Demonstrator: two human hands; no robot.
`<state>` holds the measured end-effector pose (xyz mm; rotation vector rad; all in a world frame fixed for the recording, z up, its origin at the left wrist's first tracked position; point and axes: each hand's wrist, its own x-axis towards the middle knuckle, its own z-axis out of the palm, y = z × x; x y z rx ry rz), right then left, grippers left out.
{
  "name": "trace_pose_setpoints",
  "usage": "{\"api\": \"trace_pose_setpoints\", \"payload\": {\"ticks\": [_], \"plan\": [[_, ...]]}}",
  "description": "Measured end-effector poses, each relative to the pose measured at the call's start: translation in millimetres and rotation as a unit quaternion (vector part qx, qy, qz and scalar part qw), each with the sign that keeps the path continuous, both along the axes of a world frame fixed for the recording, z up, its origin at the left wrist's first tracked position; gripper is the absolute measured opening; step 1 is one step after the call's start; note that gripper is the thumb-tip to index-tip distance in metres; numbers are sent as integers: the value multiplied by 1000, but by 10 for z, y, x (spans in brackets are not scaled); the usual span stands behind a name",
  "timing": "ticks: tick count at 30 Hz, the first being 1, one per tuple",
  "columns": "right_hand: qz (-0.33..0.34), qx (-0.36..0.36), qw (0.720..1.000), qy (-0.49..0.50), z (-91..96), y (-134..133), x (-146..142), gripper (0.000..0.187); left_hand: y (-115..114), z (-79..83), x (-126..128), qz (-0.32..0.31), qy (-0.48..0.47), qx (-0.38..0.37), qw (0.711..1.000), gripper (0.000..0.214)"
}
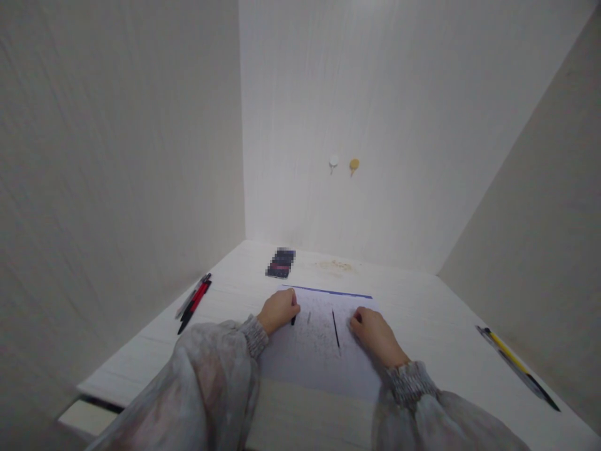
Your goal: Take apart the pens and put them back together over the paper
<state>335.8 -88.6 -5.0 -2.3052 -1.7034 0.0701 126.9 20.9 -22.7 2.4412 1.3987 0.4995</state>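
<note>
A sheet of paper [323, 351] with faint writing and a blue top edge lies on the white desk [422, 313] in front of me. My left hand [278, 310] rests on the paper's upper left part, fingers curled around a small black object, perhaps a pen cap [293, 320]. My right hand [373, 335] lies on the paper's right side with fingers curled under; I cannot make out anything in it. A thin black pen [335, 329] lies on the paper between the two hands, touching neither.
Red and black pens [193, 302] lie at the desk's left edge by the wall. A yellow and a black pen [516, 366] lie at the right. A dark blurred item [280, 262] sits at the back. Two small hooks [344, 165] are on the rear wall.
</note>
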Motion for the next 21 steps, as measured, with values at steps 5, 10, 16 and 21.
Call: {"api": "trace_pose_setpoints", "payload": {"ticks": [5,10,16,21], "plan": [[-63,87,994,22,156,-21,292,26,-2,34,0,13,-21,13,1000,12],[-130,137,981,38,190,-52,637,30,27,131,-23,52,-79,35,995,12],[-153,158,974,59,75,-82,794,32,110,136,-109,104,-125,38,986,15],[-109,161,978,73,51,-75,645,30,159,77,-116,103,-115,16,988,16]]}}
